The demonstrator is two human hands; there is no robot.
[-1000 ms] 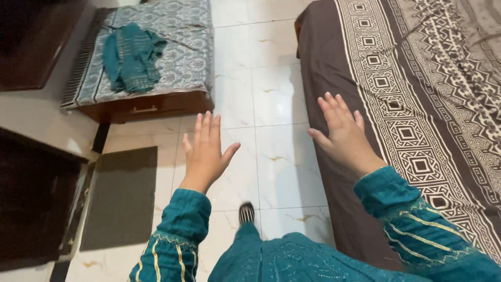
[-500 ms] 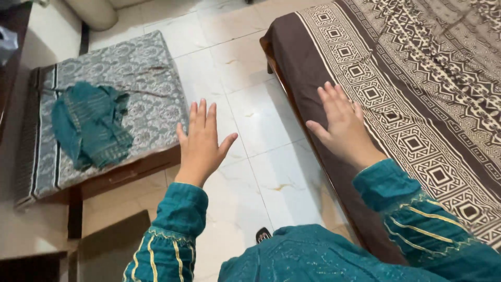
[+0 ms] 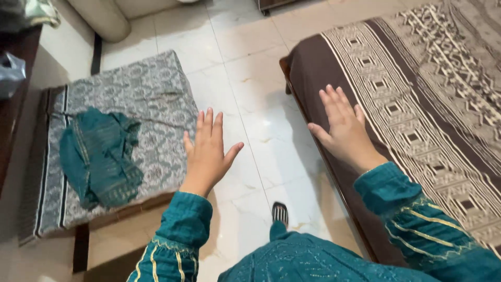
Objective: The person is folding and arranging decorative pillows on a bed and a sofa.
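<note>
Teal garment [image 3: 99,156] lies crumpled on the grey patterned bench [image 3: 156,94]. We hold our left hand [image 3: 207,151] beside it, fingers wide, empty. Our right hand [image 3: 344,130], likewise spread, hovers over the brown bedspread [image 3: 417,104].

Home bedroom: patterned bedspread [image 3: 417,104], cushioned bench [image 3: 151,104], tiled floor [image 3: 250,68]

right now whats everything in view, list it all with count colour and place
low bench: 1, grey patterned cover, left
crumpled garment: 1, teal, on the bench
bed cover: 1, brown with cream geometric pattern, right
floor: white marbled tiles, centre
sofa corner: 1, cream, top left
dark shelf: 1, far left
sandalled foot: 1, black striped, bottom centre
left hand: open, empty, above the bench edge
right hand: open, empty, above the bed edge
</note>
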